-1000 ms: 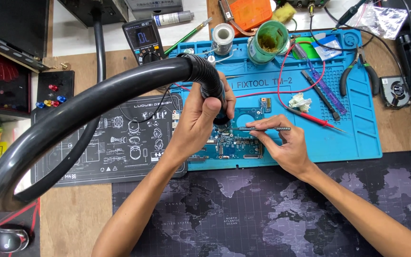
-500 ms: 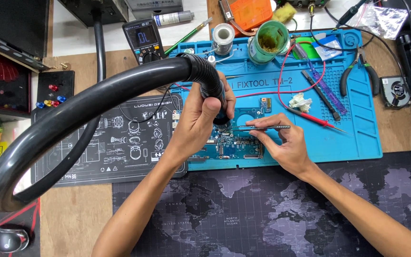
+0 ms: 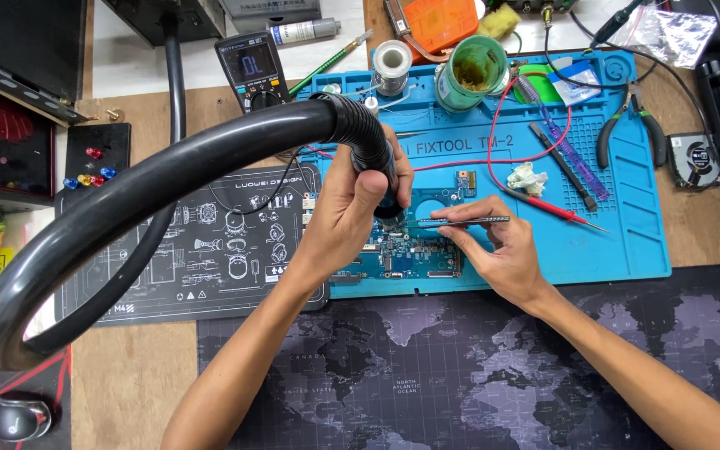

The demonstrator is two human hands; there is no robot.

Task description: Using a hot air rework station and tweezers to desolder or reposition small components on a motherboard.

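Observation:
My left hand (image 3: 352,212) grips the ribbed end of a thick black hose (image 3: 168,179) and holds its nozzle straight down over a blue-green circuit board (image 3: 414,254). The board lies on a blue work mat (image 3: 627,233). My right hand (image 3: 497,250) pinches a pair of metal tweezers (image 3: 460,221) that lie almost level, their tips pointing left to just under the nozzle. Both hands hover over the board's upper edge.
A multimeter (image 3: 252,67) stands at the back, with red probe leads (image 3: 552,204) across the mat. Solder spool (image 3: 392,62), green jar (image 3: 475,71), pliers (image 3: 627,125) and a small fan (image 3: 693,158) sit around. A black mat (image 3: 202,250) lies left, a mouse (image 3: 14,417) bottom left.

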